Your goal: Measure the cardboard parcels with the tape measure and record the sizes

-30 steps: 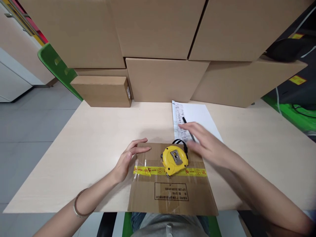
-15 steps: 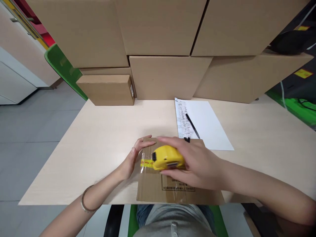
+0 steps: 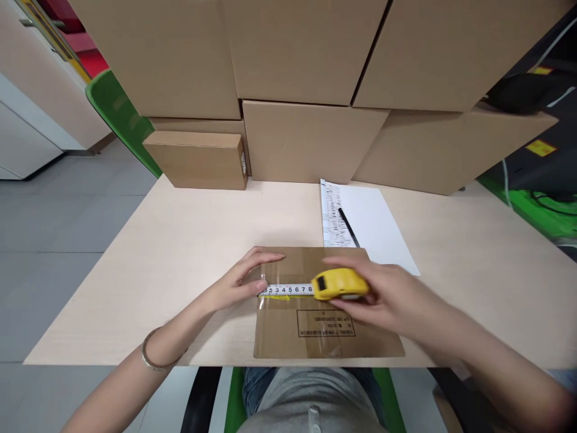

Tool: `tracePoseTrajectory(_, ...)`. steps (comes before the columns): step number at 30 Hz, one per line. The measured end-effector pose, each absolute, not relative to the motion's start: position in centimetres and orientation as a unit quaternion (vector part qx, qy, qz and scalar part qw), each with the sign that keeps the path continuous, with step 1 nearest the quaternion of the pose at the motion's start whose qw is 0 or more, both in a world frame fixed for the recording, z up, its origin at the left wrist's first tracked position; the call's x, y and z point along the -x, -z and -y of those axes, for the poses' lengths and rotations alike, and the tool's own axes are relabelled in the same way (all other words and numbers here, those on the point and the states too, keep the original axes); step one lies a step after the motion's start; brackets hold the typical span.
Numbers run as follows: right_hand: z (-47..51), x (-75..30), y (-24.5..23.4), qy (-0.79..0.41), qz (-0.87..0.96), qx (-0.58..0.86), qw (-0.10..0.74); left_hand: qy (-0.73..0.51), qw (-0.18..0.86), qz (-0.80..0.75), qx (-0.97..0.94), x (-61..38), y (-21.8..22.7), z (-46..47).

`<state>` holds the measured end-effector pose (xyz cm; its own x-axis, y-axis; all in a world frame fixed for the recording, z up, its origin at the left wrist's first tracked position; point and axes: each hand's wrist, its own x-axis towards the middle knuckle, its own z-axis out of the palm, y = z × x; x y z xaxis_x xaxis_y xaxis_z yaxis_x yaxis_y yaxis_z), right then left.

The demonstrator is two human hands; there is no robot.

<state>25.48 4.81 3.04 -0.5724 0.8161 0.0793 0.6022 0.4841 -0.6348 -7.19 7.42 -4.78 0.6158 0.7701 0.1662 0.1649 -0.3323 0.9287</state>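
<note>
Atop the cardboard box (image 3: 279, 334): right hand (image 3: 387, 297) clasps yellow tape measure (image 3: 339, 284); left hand (image 3: 235, 282), fingers and thumb parted, touches extended blade (image 3: 291, 290) by thumb.

Yellow tape measure (image 3: 341, 283) extends over brown carton (image 3: 278, 332).

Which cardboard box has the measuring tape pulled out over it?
The near box, touched by the left hand, with black print on top. The other boxes stand farther back, with no measuring tape over them.

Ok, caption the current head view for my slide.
Right hand holds yellow tape measure, blade extended over cardboard box to left hand.
</note>
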Motion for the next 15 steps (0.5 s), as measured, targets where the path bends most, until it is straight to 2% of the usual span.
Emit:
tracePoseTrajectory(6,-4.1,-34.8,-3.6,-0.305,0.755,0.549,0.187,-0.323,0.482,-0.287,-0.762,7.2,5.2,-7.8)
tracePoseTrajectory(11,-3.3,-36.2,-1.8,-0.342,0.739,0.552,0.179,-0.332,0.488,-0.283,-0.756,7.2,5.5,-7.8)
tracePoseTrajectory(15,-3.1,-35.1,-3.4,-0.317,0.765,0.541,0.149,-0.332,0.482,-0.286,-0.759,7.4,5.5,-7.9)
